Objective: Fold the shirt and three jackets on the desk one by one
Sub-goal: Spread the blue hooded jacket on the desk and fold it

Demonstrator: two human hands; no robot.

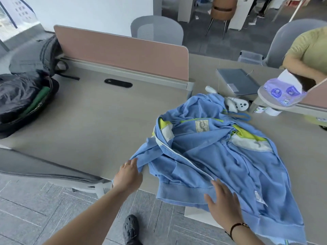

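A light blue zip jacket (217, 156) with yellow-green and white lining lies crumpled and open on the grey desk (92, 124), its ribbed hem hanging over the near edge. My left hand (129, 175) holds the end of the jacket's left sleeve at the desk's near edge, fingers curled on the cloth. With fingers spread and straight, my right hand (223, 202) lies flat on the hem. A dark jacket (16, 92) lies bunched in an open black bag at the far left.
A pink divider panel (123, 52) runs across the back. White controllers (235, 103), a grey laptop (238, 82) and a tissue pack (281, 92) sit behind the blue jacket. Another person's arm (304, 55) is at the right. A backpack (49, 53) stands far left.
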